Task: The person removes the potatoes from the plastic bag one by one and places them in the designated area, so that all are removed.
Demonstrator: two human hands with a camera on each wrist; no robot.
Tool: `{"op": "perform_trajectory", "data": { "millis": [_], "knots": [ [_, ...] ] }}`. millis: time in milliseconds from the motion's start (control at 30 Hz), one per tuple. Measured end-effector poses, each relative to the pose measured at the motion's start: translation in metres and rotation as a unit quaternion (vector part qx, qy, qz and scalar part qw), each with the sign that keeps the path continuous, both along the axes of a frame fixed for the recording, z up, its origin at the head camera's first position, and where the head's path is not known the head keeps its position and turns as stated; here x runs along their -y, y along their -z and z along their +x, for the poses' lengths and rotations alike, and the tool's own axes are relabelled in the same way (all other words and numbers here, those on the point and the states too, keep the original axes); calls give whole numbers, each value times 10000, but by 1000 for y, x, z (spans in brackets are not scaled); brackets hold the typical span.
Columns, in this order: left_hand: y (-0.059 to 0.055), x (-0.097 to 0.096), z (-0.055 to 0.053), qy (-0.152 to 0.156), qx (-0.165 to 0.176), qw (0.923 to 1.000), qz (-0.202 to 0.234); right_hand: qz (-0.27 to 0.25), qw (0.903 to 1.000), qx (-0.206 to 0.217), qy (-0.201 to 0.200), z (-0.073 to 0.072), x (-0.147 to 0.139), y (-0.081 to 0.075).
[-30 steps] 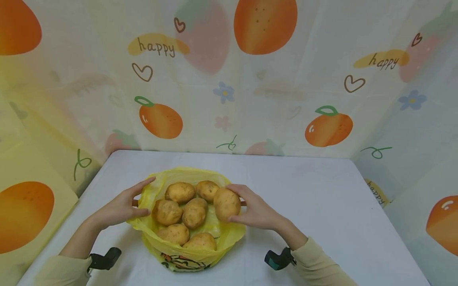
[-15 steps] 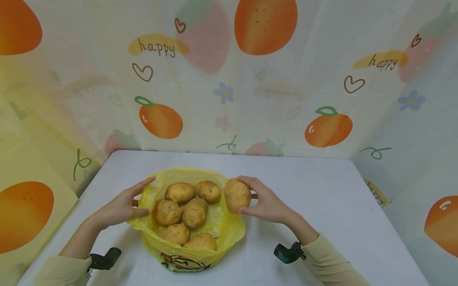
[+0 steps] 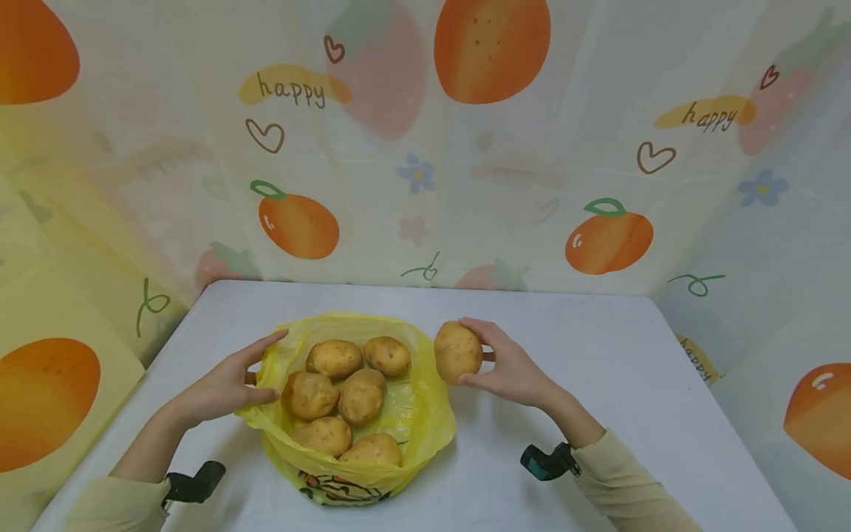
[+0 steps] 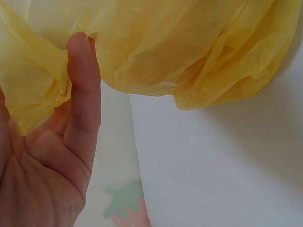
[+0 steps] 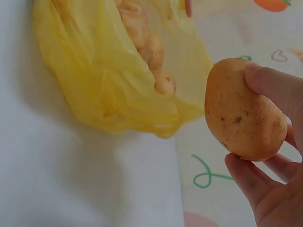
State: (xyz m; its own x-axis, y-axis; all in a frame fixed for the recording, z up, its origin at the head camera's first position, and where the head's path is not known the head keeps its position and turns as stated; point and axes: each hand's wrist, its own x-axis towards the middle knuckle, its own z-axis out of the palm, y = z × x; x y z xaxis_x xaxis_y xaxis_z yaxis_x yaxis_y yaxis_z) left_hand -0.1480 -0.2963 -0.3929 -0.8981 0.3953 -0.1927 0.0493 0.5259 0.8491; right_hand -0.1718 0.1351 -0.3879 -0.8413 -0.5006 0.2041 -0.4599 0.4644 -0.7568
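My right hand (image 3: pixel 512 367) holds a potato (image 3: pixel 459 352) between thumb and fingers, raised just past the right rim of a yellow plastic bag (image 3: pixel 432 443). In the right wrist view the potato (image 5: pixel 244 111) shows smooth tan skin with dark specks. On the bag's left side, my left hand (image 3: pixel 219 384) holds the rim, thumb inside the opening. Thin yellow film passes between thumb and fingers of that hand (image 4: pixel 57 142) in the left wrist view. Several other potatoes (image 3: pixel 362 397) lie inside the wide-mouthed bag.
The bag stands on a white table (image 3: pixel 565 325), left of its middle. Behind the table hangs a cloth (image 3: pixel 372 162) printed with fruit and hearts. A black wrist camera (image 3: pixel 548 462) sits on the right wrist, another camera (image 3: pixel 196 482) on the left.
My right hand has carried the potato up and to the right, from over the bag's opening to beyond its right rim. The left hand and the bag have stayed put.
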Motion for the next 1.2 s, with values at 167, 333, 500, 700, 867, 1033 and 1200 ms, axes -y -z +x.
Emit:
{"op": "perform_trajectory", "data": {
  "millis": [167,333,500,700,867,1033,1200],
  "knots": [
    [1,1,-1,9,-8,10000,30,-73,9998,42,194,-13,-10,15],
    [0,2,-1,-5,28,10000,34,-188,9988,172,415,-21,-18,22],
    [0,2,0,12,35,9999,94,-201,9970,349,661,-29,-25,32],
    [-1,2,1,-9,56,10000,64,-170,9936,529,986,-36,-30,42],
    [-1,1,1,14,37,10000,79,-216,9919,498,1148,-41,-32,47],
    [0,-1,0,75,-66,9999,120,-123,9893,474,1375,-47,-35,49],
    [0,-1,0,81,-69,9999,120,-36,9875,362,1536,-56,-37,55]
  ]
}}
